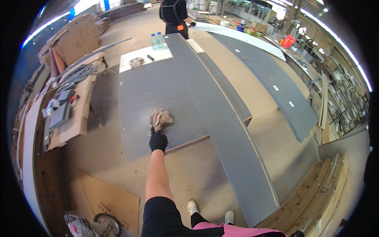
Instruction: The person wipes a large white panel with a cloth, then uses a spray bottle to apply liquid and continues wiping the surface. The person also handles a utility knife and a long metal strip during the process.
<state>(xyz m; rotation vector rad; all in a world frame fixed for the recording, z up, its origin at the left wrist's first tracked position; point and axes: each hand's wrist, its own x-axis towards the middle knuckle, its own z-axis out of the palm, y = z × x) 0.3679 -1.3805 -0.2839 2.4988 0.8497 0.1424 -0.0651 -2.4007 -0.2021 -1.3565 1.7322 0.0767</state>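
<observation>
My left hand [158, 142], in a black glove, reaches forward and holds the near end of a crumpled brown cloth [160, 118]. The cloth lies on a wide dark grey panel [154, 86]. Across the right part of that panel runs a long narrow grey board [219, 109], slanting from the far side down towards my feet; its right edge shows bare, light-coloured core. At the bottom rim, right of my pink apron, a small dark shape is probably my gloved right hand [297, 233], mostly cut off; what it touches cannot be told.
Two water bottles [157, 41], a second rag [136, 62] and a small black tool [150, 57] sit on a white board. Beyond, a person [174, 17] touches a long white panel [237, 35]. Left stands a cardboard-covered bench [77, 118]; stacked long cartons [311, 189] lie lower right.
</observation>
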